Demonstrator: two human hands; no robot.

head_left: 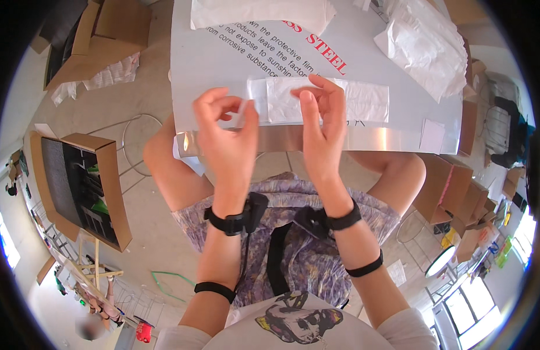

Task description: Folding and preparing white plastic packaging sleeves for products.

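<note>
Two bare hands, the left hand (226, 119) and the right hand (325, 116), hang over the near side of the tabletop (211, 70). Left: fingers curled, thumb and forefinger near each other by a pale, filmy bit; blurred, cannot tell whether it is pinched. Right: thumb and fingers parted, no grip on anything seen. White plastic packet (363, 102) lies under and between them, a long flat strip roughly parallel to the near edge, its surface creased. Main hazard, by my judgement: film this thin could slide on the smooth sheet, or tear crookedly if pulled from one end with the other unpinned. Soft walls might also cling together and make the fingertips slip. Second hazard: the bare metal edge (363, 139), a bright reflective band close to the wrists; if its rim is sharp, a low forearm could be scraped. Small white slip (432, 136) sits at the right corner, where a sleeve or draught might knock it off. Farther out, crumpled white bags (421, 46), glossy and wrinkled, spread at the far right; another white sheet (258, 11) lies across the far side. Beyond, on the floor, an open cardboard box (115, 192), brown and stiff-walled, dark parts inside; more brown cartons (439, 184) to the right.
</note>
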